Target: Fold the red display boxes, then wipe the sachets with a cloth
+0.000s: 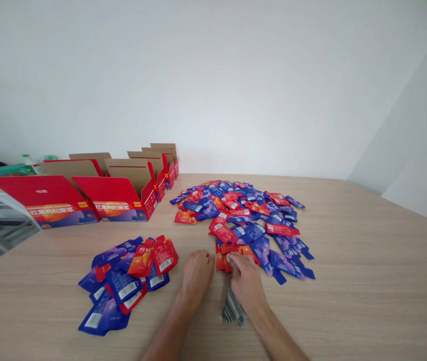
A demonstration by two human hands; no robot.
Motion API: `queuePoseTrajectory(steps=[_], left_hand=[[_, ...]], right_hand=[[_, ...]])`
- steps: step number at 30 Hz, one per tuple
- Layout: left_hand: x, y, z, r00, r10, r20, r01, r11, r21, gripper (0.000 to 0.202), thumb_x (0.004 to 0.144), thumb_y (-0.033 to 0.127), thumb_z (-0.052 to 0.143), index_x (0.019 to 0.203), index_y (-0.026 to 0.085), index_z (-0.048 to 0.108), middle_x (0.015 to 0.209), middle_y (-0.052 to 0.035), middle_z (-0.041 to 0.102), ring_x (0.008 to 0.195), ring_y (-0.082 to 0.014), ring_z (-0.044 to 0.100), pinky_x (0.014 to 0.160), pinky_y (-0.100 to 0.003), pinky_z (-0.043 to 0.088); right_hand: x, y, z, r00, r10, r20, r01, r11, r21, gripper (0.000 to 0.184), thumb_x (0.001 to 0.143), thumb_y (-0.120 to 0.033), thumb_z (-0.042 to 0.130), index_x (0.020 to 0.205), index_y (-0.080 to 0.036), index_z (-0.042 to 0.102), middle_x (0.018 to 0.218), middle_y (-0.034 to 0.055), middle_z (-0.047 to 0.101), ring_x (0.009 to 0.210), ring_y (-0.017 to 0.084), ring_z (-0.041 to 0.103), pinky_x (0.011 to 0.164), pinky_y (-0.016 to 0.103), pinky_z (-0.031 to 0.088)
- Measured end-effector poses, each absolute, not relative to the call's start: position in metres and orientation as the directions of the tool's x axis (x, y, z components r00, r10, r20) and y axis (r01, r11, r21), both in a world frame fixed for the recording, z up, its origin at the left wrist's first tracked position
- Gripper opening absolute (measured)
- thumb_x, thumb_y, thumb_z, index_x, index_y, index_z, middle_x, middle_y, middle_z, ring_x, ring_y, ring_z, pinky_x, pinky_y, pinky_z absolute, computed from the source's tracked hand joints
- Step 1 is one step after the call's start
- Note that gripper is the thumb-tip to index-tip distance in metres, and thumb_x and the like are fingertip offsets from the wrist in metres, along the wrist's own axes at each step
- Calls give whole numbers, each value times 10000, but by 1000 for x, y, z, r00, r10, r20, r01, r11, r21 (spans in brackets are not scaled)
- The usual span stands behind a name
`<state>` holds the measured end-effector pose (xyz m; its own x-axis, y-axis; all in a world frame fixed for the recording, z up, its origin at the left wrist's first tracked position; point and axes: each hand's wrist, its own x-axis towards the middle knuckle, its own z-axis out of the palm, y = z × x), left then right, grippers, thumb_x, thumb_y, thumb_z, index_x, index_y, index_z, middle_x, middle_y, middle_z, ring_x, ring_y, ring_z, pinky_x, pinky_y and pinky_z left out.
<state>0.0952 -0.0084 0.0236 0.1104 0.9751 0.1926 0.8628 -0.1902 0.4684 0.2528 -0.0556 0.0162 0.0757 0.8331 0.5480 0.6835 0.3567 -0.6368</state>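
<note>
My right hand [247,278] is closed on a grey striped cloth [233,308], which hangs from under the palm onto the table. Its fingertips are at the near edge of a big pile of red and blue spouted pouches [245,231]. To the left, my left hand [197,271] rests on the tabletop with its fingers curled in. Nothing sticks out of it, and its palm side is hidden. A smaller heap of red and blue pouches [123,288] lies left of that hand, apart from it.
Several open red and blue cartons [114,203] stand in rows at the back left, their flaps raised. Past the left table edge, a green-capped bottle [29,161] and other items sit on another surface. A white wall [236,100] rises behind the wooden table [356,281].
</note>
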Motion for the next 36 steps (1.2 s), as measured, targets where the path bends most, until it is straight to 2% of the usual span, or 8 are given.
queuePoseTrajectory(steps=[3, 7, 16, 19, 22, 27, 32, 36], left_hand=[[119, -13, 20, 139, 967, 212, 741, -244, 626, 320, 904, 395, 476, 785, 177, 678, 828, -113, 691, 847, -237, 623, 805, -325, 414], [139, -5, 15, 36, 995, 96, 574, -99, 813, 334, 870, 465, 516, 763, 189, 671, 845, -116, 696, 888, -241, 630, 822, -320, 404], [141, 24, 9, -5, 988, -153, 285, 148, 947, 213, 690, 289, 648, 522, 190, 562, 494, -3, 528, 591, -190, 583, 607, -296, 410], [131, 14, 12, 46, 977, -207, 75, 204, 976, 82, 706, 246, 574, 654, 183, 582, 614, -18, 623, 633, -181, 624, 604, -291, 469], [115, -1, 13, 118, 971, -208, -116, 222, 968, 83, 720, 249, 561, 771, 185, 571, 791, -43, 694, 731, -178, 664, 663, -308, 523], [95, -18, 16, 111, 977, -184, -464, 214, 860, 264, 581, 92, 646, 763, 191, 483, 725, 10, 655, 671, -149, 644, 663, -287, 531], [100, -28, 35, 245, 969, 17, -499, 111, 860, 788, 541, -6, 650, 1259, 233, 433, 1085, -62, 694, 858, -207, 683, 739, -328, 558], [102, -34, 51, 263, 951, 163, -449, -29, 893, 912, 590, 3, 647, 1421, 249, 361, 1408, -96, 525, 1163, -249, 588, 942, -339, 511]], right_hand=[[256, -55, 15, 85, 831, 549, 701, 342, -626, 377, 826, -32, 452, 1040, -210, 706, 1030, 67, 722, 965, 248, 628, 899, 428, 511], [259, -54, 15, 111, 824, 555, 726, 314, -611, 386, 821, -30, 449, 1066, -193, 700, 1056, 86, 716, 987, 263, 622, 897, 430, 519], [262, -50, 10, 104, 810, 578, 738, 327, -591, 384, 805, -28, 480, 1050, -214, 709, 1050, 81, 727, 971, 269, 644, 849, 418, 538], [263, -50, 8, 128, 807, 577, 724, 321, -611, 369, 812, -46, 486, 1049, -216, 711, 1027, 79, 728, 953, 262, 648, 842, 412, 539], [263, -50, 9, 155, 813, 562, 707, 307, -638, 348, 829, -79, 492, 1068, -215, 705, 1044, 82, 722, 980, 257, 643, 868, 419, 534], [259, -53, 16, 201, 800, 566, 661, 316, -681, 294, 860, -153, 525, 1090, -220, 696, 1069, 93, 710, 1007, 257, 646, 899, 444, 533], [253, -58, 29, 189, 829, 526, 591, 332, -735, 274, 908, -223, 520, 1123, -241, 689, 1117, 82, 705, 1056, 241, 651, 932, 419, 529], [251, -59, 33, 180, 834, 521, 567, 345, -748, 275, 911, -241, 531, 1139, -243, 684, 1136, 83, 703, 1068, 240, 652, 950, 415, 523]])
